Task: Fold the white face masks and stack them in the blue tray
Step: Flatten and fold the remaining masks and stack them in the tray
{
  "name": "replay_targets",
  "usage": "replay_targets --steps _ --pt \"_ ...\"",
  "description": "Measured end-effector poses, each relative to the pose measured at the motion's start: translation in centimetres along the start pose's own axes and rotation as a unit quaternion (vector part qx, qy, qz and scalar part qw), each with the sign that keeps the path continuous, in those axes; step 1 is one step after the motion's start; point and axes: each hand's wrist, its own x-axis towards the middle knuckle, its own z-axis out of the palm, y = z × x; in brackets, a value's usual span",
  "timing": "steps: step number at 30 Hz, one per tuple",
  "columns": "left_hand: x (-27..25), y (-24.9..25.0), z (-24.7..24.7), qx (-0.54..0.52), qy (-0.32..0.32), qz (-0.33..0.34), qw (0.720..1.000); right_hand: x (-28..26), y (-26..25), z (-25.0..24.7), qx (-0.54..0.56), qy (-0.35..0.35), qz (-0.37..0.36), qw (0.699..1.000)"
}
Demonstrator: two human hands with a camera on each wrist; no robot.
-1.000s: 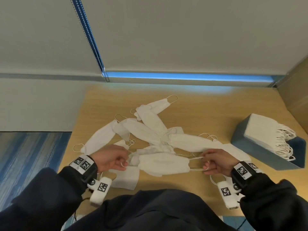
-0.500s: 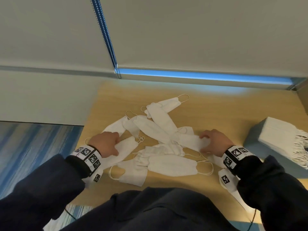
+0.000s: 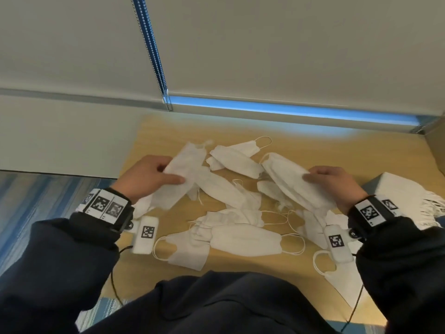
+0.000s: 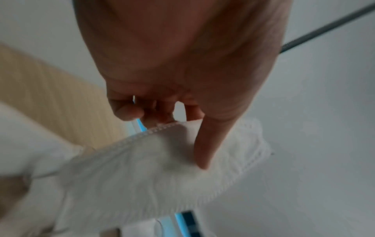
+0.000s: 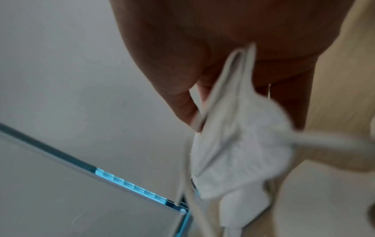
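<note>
Several white face masks lie scattered on the wooden table (image 3: 313, 150). My left hand (image 3: 154, 179) holds one white mask (image 3: 180, 179) lifted above the pile, thumb on top; in the left wrist view the thumb presses the mask (image 4: 142, 168) against curled fingers. My right hand (image 3: 330, 182) grips a second white mask (image 3: 291, 182) by its right end, also raised; the right wrist view shows that mask (image 5: 239, 144) and its ear loops pinched in the fingers. The blue tray (image 3: 370, 186) sits at the far right, with a stack of folded masks (image 3: 414, 191) in it.
More masks lie near the table's front edge, one (image 3: 245, 239) at centre and one (image 3: 342, 278) under my right wrist. A window blind with a bead chain (image 3: 154, 56) hangs behind the table. The floor (image 3: 36, 201) shows past the table's left edge.
Both hands let go of the front mask's ear loops, reached into the pile, and each lifted a separate mask. The front mask now lies flat on the table.
</note>
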Motion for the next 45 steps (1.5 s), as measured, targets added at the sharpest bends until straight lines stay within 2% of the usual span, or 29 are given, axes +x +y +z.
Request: replay_targets --steps 2,3,9,11,13,15,18,20,25,28,33,36,40,42,45 --pt "0.0 1.8 1.0 -0.147 0.031 0.025 0.988 -0.5 -0.8 0.0 0.084 -0.013 0.024 0.996" --pt "0.1 2.3 1.7 -0.185 0.046 0.035 0.981 -0.7 -1.1 0.2 0.119 -0.018 0.036 0.992" --pt "-0.4 4.1 6.6 -0.305 0.094 0.054 0.946 -3.2 -2.2 2.4 0.269 -0.103 0.069 0.955" --pt "-1.0 4.8 7.9 -0.297 0.125 0.072 0.944 -3.8 -2.1 3.4 0.285 -0.14 0.079 0.945" --pt "-1.6 5.2 8.4 -0.237 0.167 0.108 0.951 -4.2 -2.0 4.4 0.286 -0.153 0.084 0.942" --pt "-2.1 5.4 8.4 -0.167 0.209 0.123 0.956 -4.5 -1.8 5.5 0.276 -0.14 0.088 0.947" --pt "-3.4 6.3 8.5 -0.122 0.247 0.157 0.948 -5.0 -1.9 6.8 0.26 -0.118 0.087 0.955" --pt "-4.1 6.8 8.6 -0.142 0.228 0.19 0.944 -5.1 -2.1 7.3 0.261 -0.113 0.092 0.954" --pt "-3.9 5.8 9.1 -0.176 0.087 0.253 0.947 -5.5 -2.4 8.6 0.288 -0.135 0.084 0.944" --pt "-3.9 5.8 9.5 -0.247 0.026 0.209 0.946 -5.7 -2.5 8.7 0.272 -0.162 0.07 0.946" --pt "-3.6 5.4 8.9 -0.338 0.023 0.151 0.929 -5.9 -2.3 8.6 0.266 -0.174 0.041 0.947" --pt "-3.1 5.4 9.0 -0.398 0.065 0.122 0.907 -5.7 -2.2 8.8 0.266 -0.158 0.034 0.95" --pt "-2.7 5.3 9.8 -0.408 0.109 0.094 0.902 -5.6 -2.2 9.1 0.273 -0.146 0.049 0.949" --pt "-2.5 5.2 10.0 -0.454 0.089 0.056 0.885 -5.5 -2.2 9.1 0.288 -0.147 0.049 0.945" --pt "-2.5 5.1 10.5 -0.525 0.003 0.006 0.851 -5.5 -2.2 9.3 0.296 -0.155 0.037 0.942"
